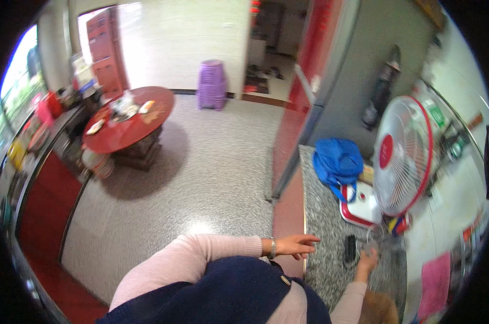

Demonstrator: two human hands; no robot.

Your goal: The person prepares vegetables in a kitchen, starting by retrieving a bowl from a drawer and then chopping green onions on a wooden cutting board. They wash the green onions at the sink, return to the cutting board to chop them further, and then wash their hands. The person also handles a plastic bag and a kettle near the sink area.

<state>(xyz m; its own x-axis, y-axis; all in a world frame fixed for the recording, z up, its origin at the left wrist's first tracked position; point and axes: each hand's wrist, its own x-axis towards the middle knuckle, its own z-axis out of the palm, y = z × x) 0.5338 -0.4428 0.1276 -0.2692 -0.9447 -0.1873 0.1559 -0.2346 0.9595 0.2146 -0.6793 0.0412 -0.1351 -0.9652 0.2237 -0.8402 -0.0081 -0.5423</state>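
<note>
My left hand [296, 246], with a metal-banded watch at the wrist, hangs over the front edge of the speckled stone countertop [323, 227], its fingers apart and nothing in it. Farther right, my right hand [367, 261] reaches over the counter with its fingers at a clear, glass-like object [376, 234]; blur hides whether it grips it. Just left of that hand lies a black oblong object [350, 249]. Behind it, a white and red appliance [362, 202] sits beneath the strap of a blue fabric bag [338, 160].
An electric fan [404, 156] with a red rim stands at the back right of the counter, beside a refrigerator [349, 85]. Across the floor are a round red table [127, 135] bearing several items and stacked purple stools [212, 85]. A pink cloth [434, 283] hangs at right.
</note>
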